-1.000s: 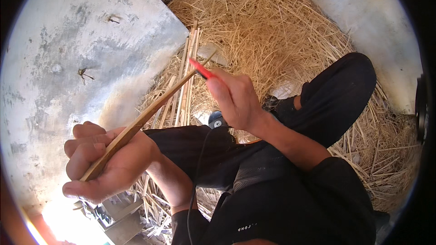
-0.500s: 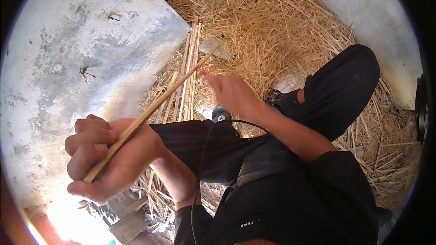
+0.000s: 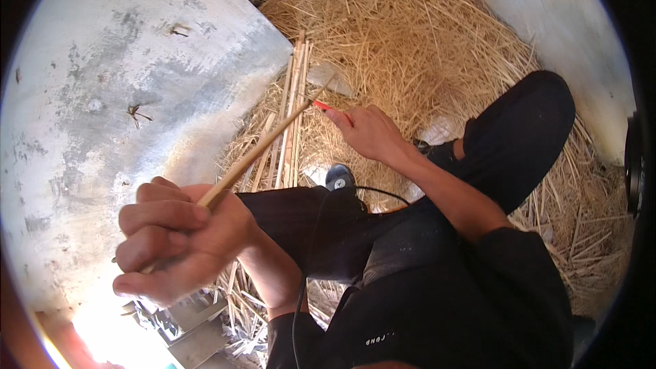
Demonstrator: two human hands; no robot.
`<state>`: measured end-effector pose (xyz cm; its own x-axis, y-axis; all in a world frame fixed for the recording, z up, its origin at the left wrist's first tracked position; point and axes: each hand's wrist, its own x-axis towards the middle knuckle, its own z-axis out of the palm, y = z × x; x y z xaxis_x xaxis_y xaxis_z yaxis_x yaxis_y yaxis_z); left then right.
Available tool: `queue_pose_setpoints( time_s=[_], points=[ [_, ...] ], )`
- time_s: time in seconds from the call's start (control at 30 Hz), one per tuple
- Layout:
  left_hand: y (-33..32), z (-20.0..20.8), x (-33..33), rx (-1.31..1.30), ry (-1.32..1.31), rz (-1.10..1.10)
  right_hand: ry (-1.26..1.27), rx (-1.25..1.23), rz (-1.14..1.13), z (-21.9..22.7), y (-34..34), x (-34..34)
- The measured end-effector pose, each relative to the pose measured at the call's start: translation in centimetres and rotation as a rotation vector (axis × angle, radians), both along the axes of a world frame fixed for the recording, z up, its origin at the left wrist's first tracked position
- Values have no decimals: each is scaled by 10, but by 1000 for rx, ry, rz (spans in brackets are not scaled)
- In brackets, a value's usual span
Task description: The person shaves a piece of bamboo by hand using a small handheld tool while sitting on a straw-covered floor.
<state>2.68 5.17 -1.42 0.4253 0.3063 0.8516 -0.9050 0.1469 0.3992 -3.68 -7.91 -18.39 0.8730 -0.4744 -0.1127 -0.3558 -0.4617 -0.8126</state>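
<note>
Pale-brown in the head view, a tapering wooden stick [image 3: 256,154], slanting over narrow wooden strips [image 3: 294,85] and straw [image 3: 410,27], is clasped in the curled left hand [image 3: 188,236]; well apart, a red tool [image 3: 322,105] is gripped by the right hand [image 3: 376,135] near the stick's thin end.

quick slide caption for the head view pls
Left hand grips a wooden stick, right hand holds a red tool near the stick's far end, straw beyond.
</note>
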Motion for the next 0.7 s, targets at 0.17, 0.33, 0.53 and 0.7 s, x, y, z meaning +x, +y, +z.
queue_pose_setpoints(
  time_s=[0.17,0.33,0.53,0.7],
  points=[
    [4,0,4,55,-38,22,-604,114,-53,52,17,4],
    [2,5,4,-52,19,111,-26,-78,79,-38,14,4],
    [8,3,13,24,31,83,-136,22,-49,-18,3,1],
    [6,7,8,-80,165,-146,-489,145,100,19,23,4]
  ],
)
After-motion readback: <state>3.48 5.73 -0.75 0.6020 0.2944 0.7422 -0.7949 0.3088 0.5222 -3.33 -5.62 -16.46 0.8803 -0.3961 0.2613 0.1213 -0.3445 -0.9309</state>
